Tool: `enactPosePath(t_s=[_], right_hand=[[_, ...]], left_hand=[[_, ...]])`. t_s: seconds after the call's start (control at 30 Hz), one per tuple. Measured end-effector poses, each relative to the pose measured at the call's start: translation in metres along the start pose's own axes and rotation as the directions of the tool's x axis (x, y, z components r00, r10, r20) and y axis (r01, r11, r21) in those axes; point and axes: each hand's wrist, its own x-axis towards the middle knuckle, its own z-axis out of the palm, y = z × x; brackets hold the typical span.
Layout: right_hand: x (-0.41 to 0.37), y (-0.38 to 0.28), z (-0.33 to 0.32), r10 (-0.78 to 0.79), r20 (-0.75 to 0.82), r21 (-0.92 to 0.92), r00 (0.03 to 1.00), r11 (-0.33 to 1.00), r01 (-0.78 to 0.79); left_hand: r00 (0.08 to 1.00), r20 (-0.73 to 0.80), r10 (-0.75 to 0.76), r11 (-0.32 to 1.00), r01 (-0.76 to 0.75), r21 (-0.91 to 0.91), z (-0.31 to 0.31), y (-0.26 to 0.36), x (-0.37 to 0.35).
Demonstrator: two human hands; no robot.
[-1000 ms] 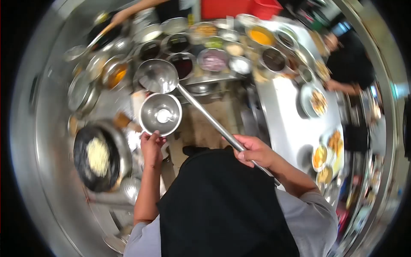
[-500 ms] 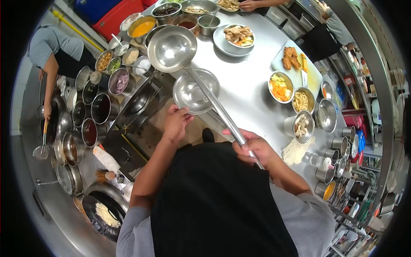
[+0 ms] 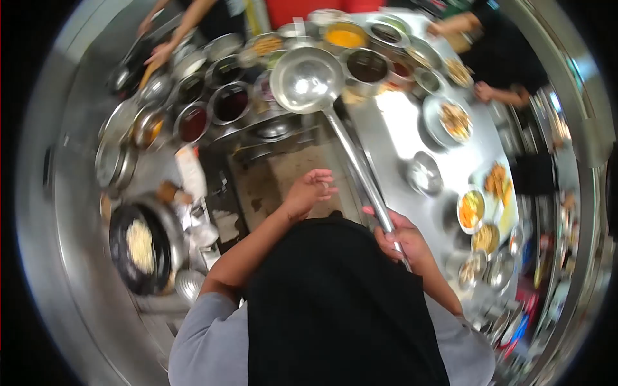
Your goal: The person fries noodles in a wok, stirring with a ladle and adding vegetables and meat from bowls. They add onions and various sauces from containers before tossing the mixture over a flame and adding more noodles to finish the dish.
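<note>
My right hand (image 3: 400, 239) is wrapped round the lower handle of a large steel ladle (image 3: 360, 168). The ladle's round bowl is raised at the upper middle, over the pots of sauce. My left hand (image 3: 313, 192) is in the air left of the handle, its fingers apart and nothing in them. A steel bowl (image 3: 424, 174) sits on the table to the right of the ladle, touched by neither hand. At the lower left, a black wok (image 3: 138, 276) holds pale noodles (image 3: 140, 246).
Pots of dark and red sauce (image 3: 232, 104) crowd the counter at the upper left. One person's hands (image 3: 159, 53) hold a tool there. Another person's hand (image 3: 484, 92) is at the table's far right. Plates and bowls of food (image 3: 472, 209) stand on the steel table.
The view has turned left, bringing the wok further up into view. The steel bowl near my left hand before is now on the table. My right hand still holds the ladle.
</note>
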Motion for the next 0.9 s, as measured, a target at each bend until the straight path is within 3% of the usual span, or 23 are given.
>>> enactPosePath(t_s=[0.17, 0.23, 0.33, 0.47, 0.53, 0.6, 0.67, 0.7, 0.73, 0.8, 0.87, 0.9], right_hand=[[0.089, -0.016, 0.045, 0.230, 0.135, -0.214, 0.964, 0.957, -0.198], [0.131, -0.017, 0.066, 0.323, 0.212, -0.309, 0.922, 0.918, -0.250], [0.194, -0.010, 0.110, 0.437, 0.306, -0.412, 0.846, 0.862, -0.296], [0.265, 0.023, 0.176, 0.507, 0.334, -0.624, 0.795, 0.751, -0.217], [0.296, 0.043, 0.211, 0.518, 0.313, -0.762, 0.796, 0.637, -0.115], [0.320, 0.060, 0.247, 0.576, 0.355, -0.830, 0.737, 0.556, -0.035], [0.342, 0.076, 0.285, 0.576, 0.417, -0.892, 0.703, 0.407, 0.196], [0.361, 0.084, 0.291, 0.580, 0.492, -0.870, 0.649, 0.305, 0.387], [0.371, 0.091, 0.304, 0.604, 0.500, -0.864, 0.621, 0.297, 0.407], [0.390, 0.104, 0.330, 0.614, 0.616, -0.725, 0.494, 0.196, 0.661], [0.415, 0.115, 0.359, 0.689, 0.600, -0.659, 0.408, 0.135, 0.740], [0.430, 0.122, 0.374, 0.733, 0.578, -0.599, 0.359, 0.082, 0.796]], left_hand=[[0.929, -0.360, 0.084, 0.971, -0.157, -0.181, -0.094, 0.017, -0.085], [0.864, -0.492, 0.111, 0.942, -0.249, -0.225, -0.134, 0.016, -0.120], [0.690, -0.707, 0.157, 0.863, -0.444, -0.241, -0.184, 0.009, -0.177], [0.477, -0.866, 0.148, 0.765, -0.611, -0.206, -0.232, -0.018, -0.241], [0.358, -0.925, 0.125, 0.790, -0.600, -0.126, -0.244, -0.036, -0.265], [0.236, -0.968, 0.086, 0.781, -0.619, -0.082, -0.249, -0.065, -0.278], [-0.064, -0.988, 0.144, 0.966, -0.205, 0.154, -0.253, -0.098, -0.285], [-0.108, -0.993, 0.056, 0.964, -0.253, 0.082, -0.260, -0.121, -0.278], [-0.140, -0.989, 0.037, 0.959, -0.274, 0.075, -0.259, -0.131, -0.276], [-0.215, -0.972, 0.095, 0.995, 0.013, 0.095, -0.252, -0.150, -0.268], [-0.233, -0.971, 0.047, 0.998, -0.019, 0.053, -0.245, -0.154, -0.257], [-0.214, -0.976, 0.049, 0.997, 0.073, 0.034, -0.244, -0.150, -0.251]])
